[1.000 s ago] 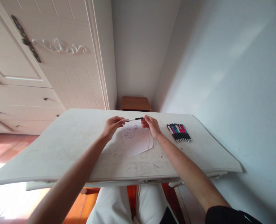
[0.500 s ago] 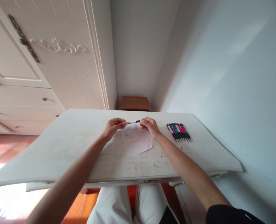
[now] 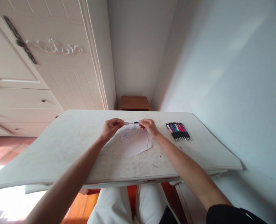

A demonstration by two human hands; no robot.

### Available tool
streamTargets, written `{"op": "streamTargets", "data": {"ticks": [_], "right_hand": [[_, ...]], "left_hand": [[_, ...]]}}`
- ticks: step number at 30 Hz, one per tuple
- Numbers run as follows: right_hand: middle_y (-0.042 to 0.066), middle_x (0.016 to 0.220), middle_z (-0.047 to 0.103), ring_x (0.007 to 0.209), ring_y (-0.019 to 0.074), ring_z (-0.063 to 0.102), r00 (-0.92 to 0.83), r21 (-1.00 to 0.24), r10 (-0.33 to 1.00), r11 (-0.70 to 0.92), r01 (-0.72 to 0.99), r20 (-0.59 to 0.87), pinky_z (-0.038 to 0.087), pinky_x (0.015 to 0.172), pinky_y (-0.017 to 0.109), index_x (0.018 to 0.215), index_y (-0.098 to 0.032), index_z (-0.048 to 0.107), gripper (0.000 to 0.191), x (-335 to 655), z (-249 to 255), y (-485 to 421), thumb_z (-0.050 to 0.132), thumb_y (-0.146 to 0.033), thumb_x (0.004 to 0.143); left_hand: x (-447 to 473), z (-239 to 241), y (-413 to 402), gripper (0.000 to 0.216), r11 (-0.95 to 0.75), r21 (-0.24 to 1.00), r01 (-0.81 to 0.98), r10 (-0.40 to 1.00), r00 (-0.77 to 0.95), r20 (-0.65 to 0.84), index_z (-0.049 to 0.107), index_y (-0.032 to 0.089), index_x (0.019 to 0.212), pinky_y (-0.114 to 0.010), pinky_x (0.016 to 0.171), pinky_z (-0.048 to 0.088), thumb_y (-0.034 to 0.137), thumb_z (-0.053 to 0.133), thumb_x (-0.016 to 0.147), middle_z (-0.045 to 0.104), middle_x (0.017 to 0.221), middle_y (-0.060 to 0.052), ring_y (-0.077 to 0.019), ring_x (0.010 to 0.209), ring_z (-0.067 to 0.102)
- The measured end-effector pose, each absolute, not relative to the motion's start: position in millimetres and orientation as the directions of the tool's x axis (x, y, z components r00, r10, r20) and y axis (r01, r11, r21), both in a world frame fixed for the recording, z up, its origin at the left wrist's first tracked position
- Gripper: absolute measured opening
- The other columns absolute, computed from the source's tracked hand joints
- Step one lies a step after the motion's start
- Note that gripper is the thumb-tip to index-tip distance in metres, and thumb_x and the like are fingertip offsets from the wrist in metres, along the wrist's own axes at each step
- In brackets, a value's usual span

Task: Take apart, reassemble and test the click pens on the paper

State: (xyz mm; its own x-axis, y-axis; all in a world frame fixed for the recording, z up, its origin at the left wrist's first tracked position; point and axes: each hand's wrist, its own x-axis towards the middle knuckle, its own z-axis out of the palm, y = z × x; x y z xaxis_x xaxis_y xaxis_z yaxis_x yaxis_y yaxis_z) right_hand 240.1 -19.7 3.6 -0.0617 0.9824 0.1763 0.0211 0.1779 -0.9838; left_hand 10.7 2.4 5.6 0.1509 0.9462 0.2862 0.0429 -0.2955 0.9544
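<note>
A white pen with a black grip section (image 3: 131,122) is held level between my two hands, above the far edge of a sheet of paper. My left hand (image 3: 112,128) pinches its left end. The right end sits in the closed fingers of my right hand (image 3: 149,127), which cover that tip. Beneath lies the lined paper (image 3: 137,144), with scribbled handwriting across its upper part and a wavy line near its right edge. To the right of my right hand, several pens (image 3: 178,131) with coloured barrels and black grips lie side by side in a row.
The white table (image 3: 82,149) has a worn top with small dark marks. A wall (image 3: 233,93) runs along its right side. Behind the table stand a small brown wooden cabinet (image 3: 135,102) and, at left, a white wardrobe (image 3: 77,84).
The pen has turned from slightly tilted to nearly level, with both hands still gripping its ends. The whole view has shifted slightly.
</note>
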Motion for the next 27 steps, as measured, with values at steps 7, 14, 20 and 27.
{"op": "streamTargets", "data": {"ticks": [7, 14, 20, 27], "right_hand": [[0.006, 0.073, 0.069, 0.059, 0.0124, 0.059, -0.111, -0.996, 0.990, 0.085, 0.022, 0.083, 0.043, 0.054, 0.023, 0.074, -0.015, 0.069, 0.049, 247, 9, -16, 0.066, -0.064, 0.073], [0.003, 0.071, 0.064, 0.055, 0.0124, 0.054, 0.340, -0.936, 0.878, 0.274, 0.221, 0.337, 0.043, 0.052, 0.025, 0.078, -0.017, 0.064, 0.042, 281, 3, 2, 0.056, -0.059, 0.081], [0.008, 0.097, 0.065, 0.077, 0.0182, 0.060, 0.188, -0.688, 0.797, 0.346, 0.638, 0.575, 0.049, 0.078, 0.032, 0.099, -0.018, 0.068, 0.025, 293, -5, 7, 0.053, -0.026, 0.080], [0.006, 0.086, 0.063, 0.074, 0.0183, 0.057, 0.127, -0.538, 0.909, 0.118, 0.834, 0.396, 0.046, 0.079, 0.033, 0.077, -0.021, 0.070, 0.009, 306, -8, 3, 0.062, -0.019, 0.075]], "left_hand": [[11, 6, 4, 0.039, -0.278, 0.960, 0.043, 0.958, 0.087, 0.273, 0.071, 0.013, 0.081, -0.029, 0.066, 0.051, 0.045, 0.082, 0.061, 0.071, 0.074, -0.006, -0.0154, 0.066, 0.063], [9, 10, 6, 0.036, -0.247, 0.969, 0.004, 0.969, 0.022, 0.247, 0.070, 0.012, 0.081, -0.027, 0.061, 0.048, 0.040, 0.081, 0.061, 0.066, 0.065, -0.003, -0.0126, 0.060, 0.059], [9, 10, 5, 0.035, -0.215, 0.975, 0.056, 0.976, 0.056, 0.212, 0.071, 0.012, 0.082, -0.028, 0.062, 0.049, 0.039, 0.079, 0.062, 0.067, 0.067, -0.003, -0.0136, 0.061, 0.059], [9, 11, 4, 0.036, -0.224, 0.971, 0.083, 0.974, 0.061, 0.219, 0.071, 0.012, 0.080, -0.027, 0.060, 0.048, 0.042, 0.078, 0.063, 0.066, 0.065, -0.003, -0.0133, 0.059, 0.058]]}}
